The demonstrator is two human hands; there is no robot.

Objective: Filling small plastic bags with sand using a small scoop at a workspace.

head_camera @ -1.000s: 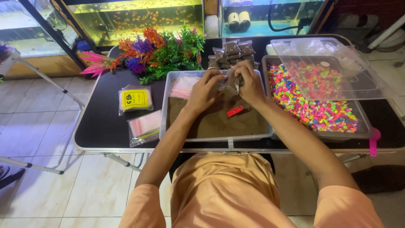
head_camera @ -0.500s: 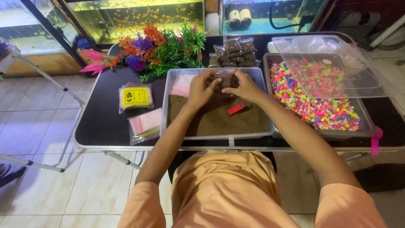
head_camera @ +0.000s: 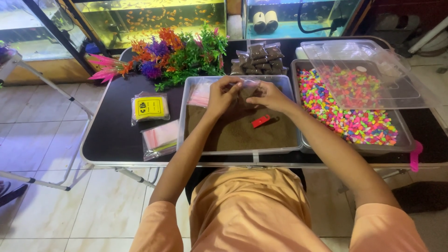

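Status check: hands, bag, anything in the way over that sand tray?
Left hand and right hand both pinch a small clear bag. Bag held over the brown sand tray. Red scoop lies in the sand, clear of both hands.

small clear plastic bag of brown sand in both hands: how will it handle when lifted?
Likely floppy: the small clear plastic bag is thin film, pinched at its top by the left hand and right hand. Probably dense for its size, given brown sand inside. Film may be slippery.
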